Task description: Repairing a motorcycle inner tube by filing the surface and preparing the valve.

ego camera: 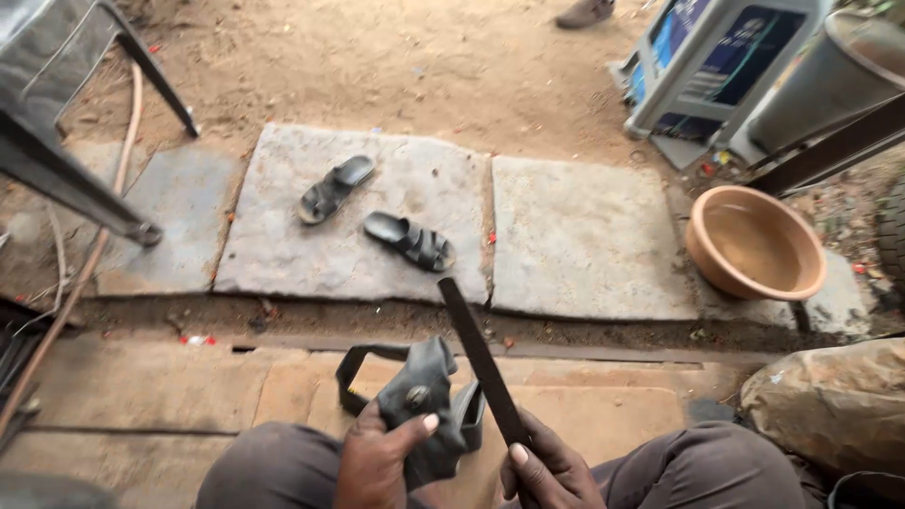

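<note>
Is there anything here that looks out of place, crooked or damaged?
The two black sandals on the stone slab lie apart and point in different directions, not as a neat pair. The black rubber tube in the left hand is folded and crumpled. The right hand holds a dark flat bar. Nothing looks spilled.

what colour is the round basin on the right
Light brown, a tan terracotta shade; the basin shows in the head view.

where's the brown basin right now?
In the head view the brown basin sits on the ground at far right, by the right edge of the stone slabs, ahead of the right hand.
</note>
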